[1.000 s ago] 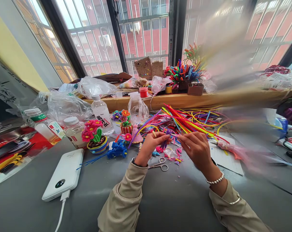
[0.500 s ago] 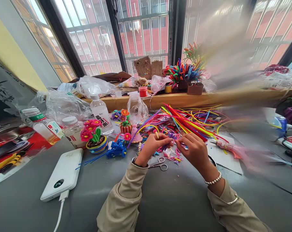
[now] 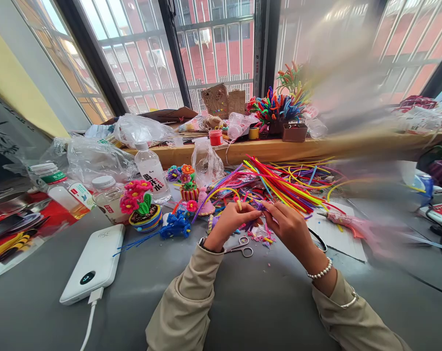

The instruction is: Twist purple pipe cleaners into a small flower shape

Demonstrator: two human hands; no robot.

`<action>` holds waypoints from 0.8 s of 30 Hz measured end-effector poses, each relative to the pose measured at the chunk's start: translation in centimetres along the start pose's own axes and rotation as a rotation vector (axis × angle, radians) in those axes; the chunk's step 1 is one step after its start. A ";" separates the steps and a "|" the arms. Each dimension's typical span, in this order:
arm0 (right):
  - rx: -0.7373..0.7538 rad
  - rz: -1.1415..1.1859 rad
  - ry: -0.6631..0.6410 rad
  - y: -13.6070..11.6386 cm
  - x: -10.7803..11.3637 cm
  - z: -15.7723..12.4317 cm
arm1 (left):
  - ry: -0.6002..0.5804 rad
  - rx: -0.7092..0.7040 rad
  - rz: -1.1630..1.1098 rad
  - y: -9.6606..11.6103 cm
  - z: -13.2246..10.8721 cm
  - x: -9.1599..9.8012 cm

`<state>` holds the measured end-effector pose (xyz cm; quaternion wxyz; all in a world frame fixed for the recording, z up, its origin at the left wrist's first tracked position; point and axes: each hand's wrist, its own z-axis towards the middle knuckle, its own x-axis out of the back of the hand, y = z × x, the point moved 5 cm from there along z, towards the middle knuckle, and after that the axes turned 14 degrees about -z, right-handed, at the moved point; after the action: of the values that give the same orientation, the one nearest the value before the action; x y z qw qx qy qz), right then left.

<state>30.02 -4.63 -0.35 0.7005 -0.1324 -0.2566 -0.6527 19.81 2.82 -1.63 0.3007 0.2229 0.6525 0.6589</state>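
Your left hand [image 3: 238, 223] and right hand [image 3: 287, 228] are nearly tip to tip, both pinched on the purple fuzzy piece [image 3: 257, 205]; it's held up beyond the scissors [image 3: 240, 247]; most of it is hidden in the pinch, so I can't tell which way its ends point or how firm either grip is.

Main risk, my read: one side slips and the piece untwists or springs loose; cause would be small contact area on something likely wiry and springy; if dropped, it could land in the pink scraps [image 3: 262, 236], beyond and right of the scissors, and get lost among similar bits.

Second: the scissors point at your left cuff [image 3: 210, 259], right beside it; can't tell if they touch; dropping or dragging that forearm could snag the fabric or shove them across the table [image 3: 265, 304].

Third: the stem bundle [image 3: 279, 187], well beyond the scissors, fans out close behind your right hand; a reach that way could hook a loose end on the beaded bracelet [image 3: 320, 271], which sits right of the scissors, and pull strands over.

Minor: the blue fuzzy piece [image 3: 175, 225] is left of the scissors, thin stems sticking out toward the power bank [image 3: 94, 258]; a wide left swing could bend them.
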 end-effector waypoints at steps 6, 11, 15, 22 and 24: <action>-0.023 -0.005 0.062 -0.3 0.2 -0.1 | 0.010 0.015 -0.012 -0.1 0.0 -0.1; -0.062 0.087 0.033 -0.1 0.0 -0.1 | 0.000 0.025 -0.037 0.0 -0.1 -0.2; -0.011 0.138 0.016 -0.2 -0.2 -0.1 | -0.008 0.027 -0.036 0.2 -0.1 -0.3; 0.013 0.161 0.033 -0.2 -0.2 -0.4 | -0.011 0.031 -0.025 0.0 0.0 -0.2; 0.006 0.166 0.041 -0.2 -0.2 -0.4 | -0.010 0.034 -0.013 -0.1 0.0 -0.2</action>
<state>29.89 -4.75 -0.82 0.7576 -0.1376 -0.2325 -0.5942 19.93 2.68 -1.67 0.3044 0.2271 0.6636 0.6445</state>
